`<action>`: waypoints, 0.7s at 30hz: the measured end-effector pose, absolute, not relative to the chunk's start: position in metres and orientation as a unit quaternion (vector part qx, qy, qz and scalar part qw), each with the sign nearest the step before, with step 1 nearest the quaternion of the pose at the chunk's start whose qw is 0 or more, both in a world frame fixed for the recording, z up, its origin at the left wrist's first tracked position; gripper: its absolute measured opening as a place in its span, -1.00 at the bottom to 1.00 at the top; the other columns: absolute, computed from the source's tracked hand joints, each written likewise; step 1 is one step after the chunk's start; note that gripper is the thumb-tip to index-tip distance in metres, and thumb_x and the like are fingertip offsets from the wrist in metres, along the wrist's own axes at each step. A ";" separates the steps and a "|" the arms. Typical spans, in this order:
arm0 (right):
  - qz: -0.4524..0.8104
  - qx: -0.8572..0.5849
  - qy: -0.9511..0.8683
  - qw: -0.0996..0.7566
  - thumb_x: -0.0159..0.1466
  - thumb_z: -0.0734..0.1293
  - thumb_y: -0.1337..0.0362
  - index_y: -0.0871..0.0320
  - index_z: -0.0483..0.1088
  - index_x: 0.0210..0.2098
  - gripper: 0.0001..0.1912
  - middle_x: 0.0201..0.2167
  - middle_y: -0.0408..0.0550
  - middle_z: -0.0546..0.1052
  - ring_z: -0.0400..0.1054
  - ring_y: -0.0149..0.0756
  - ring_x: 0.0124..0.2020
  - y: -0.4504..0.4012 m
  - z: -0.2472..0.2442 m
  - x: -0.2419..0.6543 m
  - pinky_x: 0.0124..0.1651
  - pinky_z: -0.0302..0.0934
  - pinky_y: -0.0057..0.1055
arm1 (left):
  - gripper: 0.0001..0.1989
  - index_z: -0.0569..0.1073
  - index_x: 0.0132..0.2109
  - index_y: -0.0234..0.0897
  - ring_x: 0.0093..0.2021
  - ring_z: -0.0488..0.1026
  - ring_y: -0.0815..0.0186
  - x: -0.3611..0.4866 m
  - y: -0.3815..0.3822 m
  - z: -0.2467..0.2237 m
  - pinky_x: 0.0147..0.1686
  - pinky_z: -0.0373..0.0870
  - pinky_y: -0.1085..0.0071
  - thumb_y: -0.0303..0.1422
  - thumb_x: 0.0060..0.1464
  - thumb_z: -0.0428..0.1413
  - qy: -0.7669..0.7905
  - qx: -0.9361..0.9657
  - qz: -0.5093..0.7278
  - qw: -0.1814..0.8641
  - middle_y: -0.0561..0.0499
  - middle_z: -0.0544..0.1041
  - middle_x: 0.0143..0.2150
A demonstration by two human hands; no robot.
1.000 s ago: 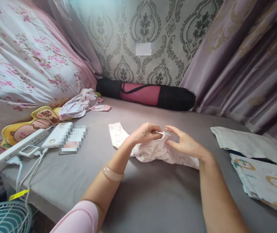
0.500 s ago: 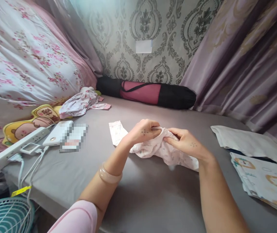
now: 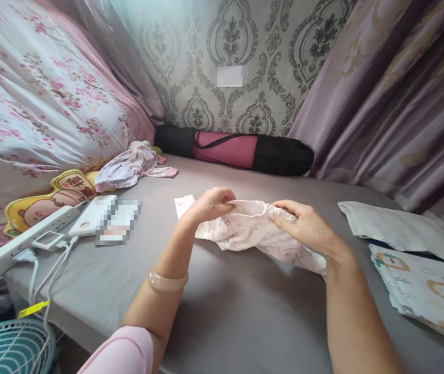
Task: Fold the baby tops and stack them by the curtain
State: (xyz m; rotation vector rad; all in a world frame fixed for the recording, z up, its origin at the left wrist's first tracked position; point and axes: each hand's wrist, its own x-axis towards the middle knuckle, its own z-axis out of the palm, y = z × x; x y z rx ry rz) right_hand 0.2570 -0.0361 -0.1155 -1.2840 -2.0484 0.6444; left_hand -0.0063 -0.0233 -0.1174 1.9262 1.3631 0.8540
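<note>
A small pale pink printed garment (image 3: 245, 232) is held up by its neckline just above the grey sheet (image 3: 245, 311). My left hand (image 3: 213, 204) pinches the left side of the neck opening, its fingertips partly hidden behind the cloth. On the other side, my right hand (image 3: 303, 223) grips the shoulder edge between thumb and fingers, beside some small snaps. The neck opening forms a wide oval between the two hands. One sleeve sticks out to the left of my left hand, and more cloth hangs below my right hand.
A folded white cloth (image 3: 397, 231) and folded printed cloths (image 3: 424, 291) lie at the right. At the left are a power strip (image 3: 23, 249), a white power bank (image 3: 93, 215), a floral garment (image 3: 128, 166) and a yellow cushion (image 3: 46, 202). A black-and-pink roll bag (image 3: 225, 148) lies at the back.
My hands have moved apart, the left one leftward and the right one slightly rightward. The neckline, bunched before, is now spread into an open oval.
</note>
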 end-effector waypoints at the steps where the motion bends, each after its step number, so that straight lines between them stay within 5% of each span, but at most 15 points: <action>1: 0.254 -0.486 -0.772 0.322 0.21 0.36 0.04 0.09 0.57 -0.18 -0.69 -0.24 -0.09 0.61 0.47 -0.21 -0.23 -0.036 -0.116 0.256 -0.21 0.29 -0.39 | -0.87 0.52 -0.31 -0.25 -0.43 0.37 0.34 -0.008 -0.023 -0.118 -0.47 0.22 0.45 -0.31 -0.04 0.17 0.510 0.716 0.323 0.350 0.03 0.50 -0.40; 8: 0.257 -0.525 -0.715 0.383 0.23 0.34 0.00 0.14 0.57 -0.36 -0.66 -0.40 -0.09 0.59 0.44 -0.24 -0.32 -0.028 -0.122 0.261 -0.28 0.24 -0.40 | -0.52 0.43 -0.50 -0.26 -0.60 0.16 0.45 -0.017 -0.023 -0.120 -0.62 0.01 0.47 0.09 0.06 0.13 0.439 0.673 0.318 0.503 0.09 0.28 -0.59; 14: 0.257 -0.537 -0.696 0.403 0.22 0.33 0.02 0.17 0.57 -0.35 -0.66 -0.37 -0.08 0.60 0.45 -0.22 -0.28 -0.021 -0.128 0.264 -0.19 0.23 -0.37 | -0.55 0.56 -0.18 -0.23 -0.27 0.49 0.23 -0.018 -0.023 -0.122 -0.34 0.37 0.40 -0.08 -0.20 0.37 0.397 0.669 0.260 0.572 -0.05 0.57 -0.24; 17: 0.262 -0.536 -0.683 0.420 0.21 0.34 0.00 0.18 0.57 -0.36 -0.64 -0.38 -0.06 0.60 0.45 -0.21 -0.28 -0.019 -0.131 0.264 -0.18 0.24 -0.36 | -0.51 0.52 -0.10 -0.20 -0.17 0.49 0.21 -0.021 -0.021 -0.125 -0.23 0.38 0.38 -0.08 -0.18 0.34 0.410 0.695 0.213 0.551 -0.02 0.57 -0.17; 21: 0.277 -0.531 -0.683 0.418 0.18 0.36 -0.02 0.19 0.56 -0.35 -0.63 -0.37 -0.05 0.60 0.43 -0.22 -0.29 -0.020 -0.129 0.268 -0.20 0.24 -0.36 | -0.57 0.52 -0.19 -0.22 -0.27 0.44 0.25 -0.030 -0.015 -0.131 -0.34 0.29 0.43 -0.01 -0.11 0.24 0.498 0.728 0.182 0.435 0.05 0.53 -0.29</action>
